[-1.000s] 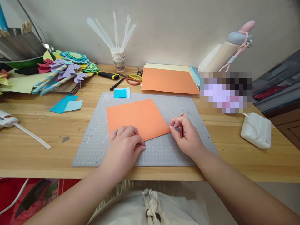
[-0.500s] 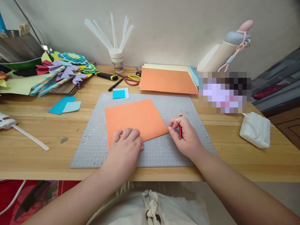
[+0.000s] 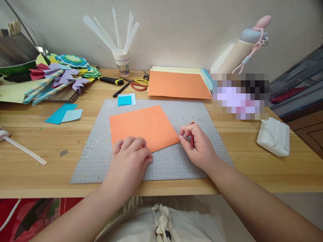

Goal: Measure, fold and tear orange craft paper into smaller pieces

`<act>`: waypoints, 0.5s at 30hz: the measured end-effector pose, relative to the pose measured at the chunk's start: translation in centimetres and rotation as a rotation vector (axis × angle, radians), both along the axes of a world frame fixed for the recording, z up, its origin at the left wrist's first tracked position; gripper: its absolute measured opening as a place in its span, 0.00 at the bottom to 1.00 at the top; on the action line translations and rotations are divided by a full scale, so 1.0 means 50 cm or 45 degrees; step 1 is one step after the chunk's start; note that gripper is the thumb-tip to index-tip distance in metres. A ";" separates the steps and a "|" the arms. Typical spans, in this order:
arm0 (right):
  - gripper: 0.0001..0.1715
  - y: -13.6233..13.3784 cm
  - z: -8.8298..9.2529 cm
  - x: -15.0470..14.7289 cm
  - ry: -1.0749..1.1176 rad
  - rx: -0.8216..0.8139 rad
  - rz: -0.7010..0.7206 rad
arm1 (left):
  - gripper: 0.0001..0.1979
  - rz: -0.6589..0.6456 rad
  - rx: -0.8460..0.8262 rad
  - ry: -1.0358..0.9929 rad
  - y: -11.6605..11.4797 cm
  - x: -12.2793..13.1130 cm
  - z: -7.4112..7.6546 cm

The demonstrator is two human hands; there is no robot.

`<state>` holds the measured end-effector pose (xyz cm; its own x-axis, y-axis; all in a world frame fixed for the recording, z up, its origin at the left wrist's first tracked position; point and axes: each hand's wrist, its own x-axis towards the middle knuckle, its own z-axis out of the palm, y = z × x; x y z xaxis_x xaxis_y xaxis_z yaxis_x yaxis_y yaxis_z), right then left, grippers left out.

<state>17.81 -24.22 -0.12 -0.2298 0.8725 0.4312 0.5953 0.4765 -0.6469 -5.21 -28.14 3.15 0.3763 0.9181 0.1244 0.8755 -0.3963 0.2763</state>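
A sheet of orange paper (image 3: 141, 122) lies at a slant on the grey cutting mat (image 3: 166, 168). My left hand (image 3: 131, 156) rests on its near edge, fingers curled over the top and the thumb by the edge; the fingertips are partly hidden. At the sheet's right corner, my right hand (image 3: 198, 144) pinches the paper between thumb and forefinger. A dark red pencil (image 3: 192, 137) is tucked in that same hand, its tip pointing away from me. Small blue paper squares (image 3: 125, 100) sit at the mat's far edge.
Behind the mat are a paper stack (image 3: 179, 84), scissors (image 3: 140, 84), a black pen (image 3: 121, 89), a cutter (image 3: 110, 80) and a cup of glue sticks (image 3: 122, 64). Paper flowers (image 3: 65, 74) and a glue gun (image 3: 3, 133) are left; a white box (image 3: 274, 137) stands right.
The view has shifted slightly. My left hand's fingers have shifted a little along the near edge of the orange paper. My right hand keeps the pencil and the corner.
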 end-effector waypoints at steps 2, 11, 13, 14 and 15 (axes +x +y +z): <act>0.10 0.000 0.000 0.000 -0.007 -0.009 0.004 | 0.10 -0.037 0.000 0.079 0.000 0.006 0.001; 0.11 -0.001 0.003 -0.002 0.012 0.007 -0.005 | 0.09 -0.101 0.098 0.220 -0.007 0.000 -0.021; 0.11 -0.001 0.003 -0.002 0.002 0.007 -0.005 | 0.10 -0.010 0.129 0.072 -0.006 -0.010 -0.016; 0.11 -0.001 0.003 -0.002 -0.005 0.011 0.005 | 0.10 0.026 0.139 0.004 -0.005 -0.016 -0.012; 0.11 -0.002 0.004 -0.003 -0.010 0.016 0.028 | 0.10 0.048 0.136 -0.057 -0.005 -0.021 -0.008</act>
<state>17.65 -24.33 0.05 -0.2523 0.8617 0.4402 0.5893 0.4977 -0.6364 -6.26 -28.39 2.77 0.3336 0.9122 0.2380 0.8780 -0.3926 0.2738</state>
